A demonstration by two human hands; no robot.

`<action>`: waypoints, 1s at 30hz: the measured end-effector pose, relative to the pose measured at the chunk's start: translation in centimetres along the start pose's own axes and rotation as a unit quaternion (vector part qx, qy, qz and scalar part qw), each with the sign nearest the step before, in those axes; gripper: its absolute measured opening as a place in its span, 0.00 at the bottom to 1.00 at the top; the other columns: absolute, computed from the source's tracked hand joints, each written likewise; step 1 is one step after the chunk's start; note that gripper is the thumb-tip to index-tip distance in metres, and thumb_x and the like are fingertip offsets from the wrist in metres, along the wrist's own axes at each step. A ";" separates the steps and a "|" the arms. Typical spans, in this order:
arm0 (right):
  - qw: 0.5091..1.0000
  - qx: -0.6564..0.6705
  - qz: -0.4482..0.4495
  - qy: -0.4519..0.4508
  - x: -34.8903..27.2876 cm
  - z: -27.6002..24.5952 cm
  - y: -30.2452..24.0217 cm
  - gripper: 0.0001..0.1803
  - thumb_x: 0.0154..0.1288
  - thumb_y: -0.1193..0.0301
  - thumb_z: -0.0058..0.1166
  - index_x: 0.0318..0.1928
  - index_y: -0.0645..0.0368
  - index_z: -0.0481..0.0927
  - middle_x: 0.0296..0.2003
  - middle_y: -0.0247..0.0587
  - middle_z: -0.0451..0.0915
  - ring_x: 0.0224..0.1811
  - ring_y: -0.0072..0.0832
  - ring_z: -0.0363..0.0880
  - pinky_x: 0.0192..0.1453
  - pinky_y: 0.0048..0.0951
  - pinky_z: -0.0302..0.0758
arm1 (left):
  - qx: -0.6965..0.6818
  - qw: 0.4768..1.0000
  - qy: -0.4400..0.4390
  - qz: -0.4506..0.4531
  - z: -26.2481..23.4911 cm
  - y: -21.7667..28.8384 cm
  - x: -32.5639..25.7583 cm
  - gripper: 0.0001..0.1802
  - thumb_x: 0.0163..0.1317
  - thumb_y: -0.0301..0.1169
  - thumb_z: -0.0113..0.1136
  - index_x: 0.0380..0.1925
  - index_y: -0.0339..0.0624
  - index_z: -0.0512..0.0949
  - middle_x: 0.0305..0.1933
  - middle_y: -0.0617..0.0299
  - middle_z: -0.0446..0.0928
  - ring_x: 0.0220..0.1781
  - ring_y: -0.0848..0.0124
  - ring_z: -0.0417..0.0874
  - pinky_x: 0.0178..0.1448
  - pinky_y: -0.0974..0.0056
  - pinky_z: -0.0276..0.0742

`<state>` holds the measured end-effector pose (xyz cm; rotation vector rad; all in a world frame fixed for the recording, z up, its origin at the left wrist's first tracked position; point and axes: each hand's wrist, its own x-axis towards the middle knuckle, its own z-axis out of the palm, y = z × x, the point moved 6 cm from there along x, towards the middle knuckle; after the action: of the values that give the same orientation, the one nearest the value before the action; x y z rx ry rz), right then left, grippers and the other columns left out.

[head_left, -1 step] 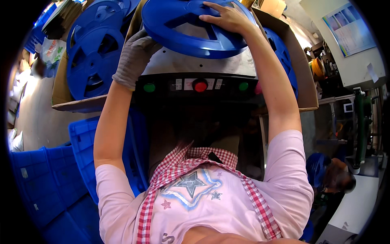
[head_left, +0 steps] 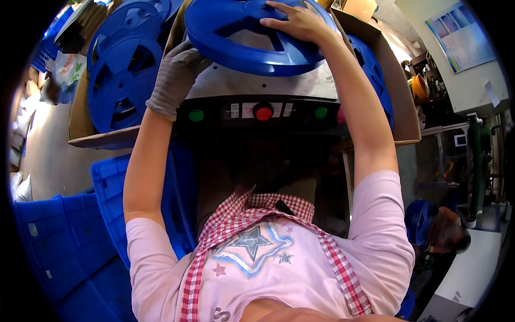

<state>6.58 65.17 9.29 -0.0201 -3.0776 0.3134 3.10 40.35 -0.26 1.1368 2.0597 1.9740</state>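
Observation:
A large blue plastic reel [head_left: 236,58] with wide cut-outs lies over the metal top plate [head_left: 241,83] of a machine. My left hand [head_left: 179,75], in a grey knitted glove, grips the reel's rim at its left edge; its fingertips are partly hidden behind the rim. Bare, my right hand [head_left: 298,24] rests on the upper face near the hub, with fingers stretched apart. Below the plate, the black front panel carries a red button [head_left: 263,111] in the middle, a green button [head_left: 196,115] on the left and another green button [head_left: 321,112] on the right.
A cardboard box [head_left: 102,139] at left holds several blue reels [head_left: 120,88]. Another cardboard box [head_left: 402,102] at right holds more. Blue plastic crates [head_left: 59,241] stand at lower left. Far right, a person [head_left: 448,231] is beside a blue reel [head_left: 417,220].

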 end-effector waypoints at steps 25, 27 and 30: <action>0.943 0.066 0.200 0.259 -24.2 2.7 28.3 0.36 0.59 0.49 0.60 0.65 0.53 0.69 0.55 0.56 0.75 0.61 0.47 0.73 0.66 0.40 0.67 | 0.486 0.871 0.068 -0.015 4.2 6.9 -13.4 0.42 0.54 0.34 0.68 0.68 0.42 0.60 0.67 0.47 0.64 0.68 0.50 0.65 0.71 0.54 0.62; 0.922 -0.009 0.346 0.174 -25.7 5.3 37.7 0.39 0.56 0.46 0.60 0.64 0.51 0.70 0.57 0.57 0.74 0.62 0.49 0.72 0.64 0.46 0.69 | 0.477 0.875 0.067 -0.035 3.9 7.7 -14.2 0.34 0.58 0.31 0.64 0.66 0.43 0.65 0.67 0.49 0.64 0.68 0.51 0.66 0.71 0.55 0.63; 0.863 -0.014 0.504 -0.020 -28.3 9.5 45.6 0.46 0.54 0.46 0.62 0.67 0.58 0.64 0.61 0.59 0.70 0.65 0.52 0.68 0.66 0.48 0.67 | 0.484 0.871 0.064 -0.059 3.4 8.7 -15.1 0.30 0.60 0.26 0.60 0.64 0.45 0.68 0.67 0.51 0.66 0.69 0.53 0.66 0.72 0.54 0.62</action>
<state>34.78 107.39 -10.51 -1.6411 -2.7829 0.2799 19.78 34.17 0.39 0.9022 3.2068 0.8947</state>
